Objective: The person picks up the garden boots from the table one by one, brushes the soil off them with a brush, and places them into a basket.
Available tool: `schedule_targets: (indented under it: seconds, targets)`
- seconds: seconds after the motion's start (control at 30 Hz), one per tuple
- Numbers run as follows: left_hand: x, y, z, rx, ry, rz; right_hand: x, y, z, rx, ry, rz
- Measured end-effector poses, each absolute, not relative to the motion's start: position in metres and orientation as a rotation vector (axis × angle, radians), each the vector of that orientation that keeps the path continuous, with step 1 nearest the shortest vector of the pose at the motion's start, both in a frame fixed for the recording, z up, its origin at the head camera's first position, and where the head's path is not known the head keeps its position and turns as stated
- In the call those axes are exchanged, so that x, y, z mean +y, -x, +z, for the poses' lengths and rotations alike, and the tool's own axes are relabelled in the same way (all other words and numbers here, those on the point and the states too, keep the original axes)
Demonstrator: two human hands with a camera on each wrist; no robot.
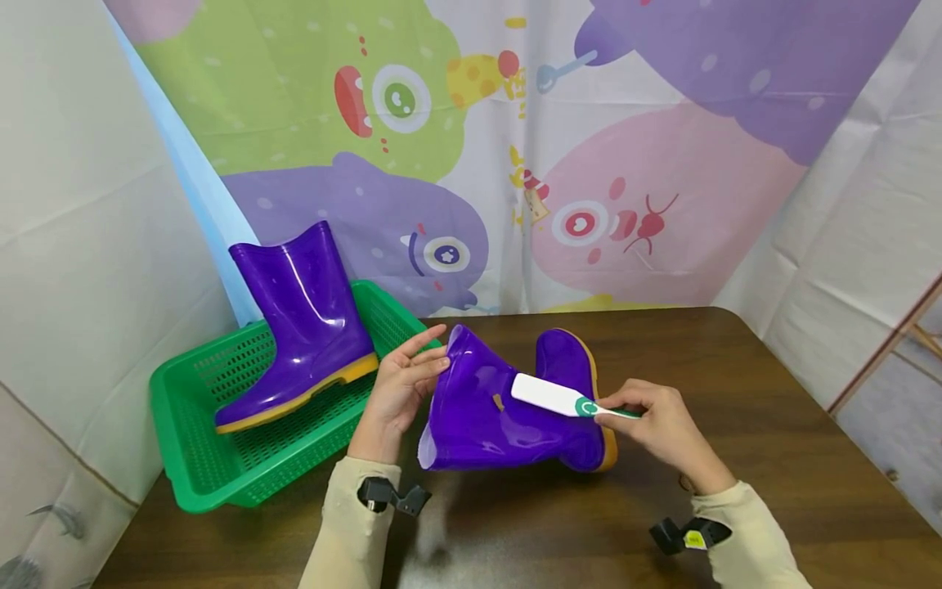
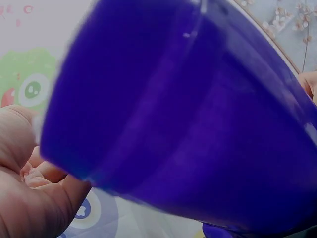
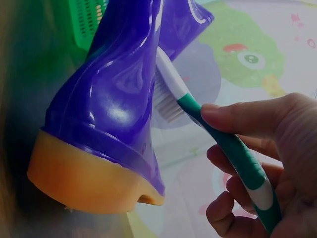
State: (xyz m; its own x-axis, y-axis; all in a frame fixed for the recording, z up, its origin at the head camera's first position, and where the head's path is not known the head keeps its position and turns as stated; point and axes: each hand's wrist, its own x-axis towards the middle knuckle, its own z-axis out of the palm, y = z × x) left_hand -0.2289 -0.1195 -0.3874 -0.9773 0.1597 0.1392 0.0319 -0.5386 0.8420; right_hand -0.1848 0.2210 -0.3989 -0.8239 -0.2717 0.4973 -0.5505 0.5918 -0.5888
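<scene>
A purple rain boot (image 1: 500,409) with a yellow sole lies on its side, its shaft opening towards my left hand (image 1: 401,384). That hand holds the boot by the rim of the shaft; in the left wrist view the purple shaft (image 2: 173,114) hides part of the grip. My right hand (image 1: 655,421) pinches the green handle of a scrub brush (image 1: 548,395). The brush's white head lies along the upper side of the shaft. Pale bristles (image 3: 168,106) face the boot in the right wrist view, the thumb pressing along the handle.
A second purple boot (image 1: 298,319) stands tilted in a green plastic basket (image 1: 199,483) on the left. Both are on the dark wooden table (image 1: 736,393). Behind it hangs a cartoon-printed cloth (image 1: 500,278).
</scene>
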Motion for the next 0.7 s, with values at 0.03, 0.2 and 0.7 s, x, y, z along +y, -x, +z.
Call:
schedule_targets:
  seconds: [0.03,0.2,0.7]
  targets:
    - [-0.119,0.229,-0.387,1.469,-0.303,2.675,0.222,0.185,-0.399,-2.474,-0.656,1.091]
    - [-0.119,0.229,-0.387,1.442,-0.309,2.692,0.226,0.186,-0.399,-2.500,-0.626,1.110]
    - [-0.118,0.230,-0.389,1.419,-0.304,2.727,0.241,0.186,-0.390,-2.470,-0.537,0.997]
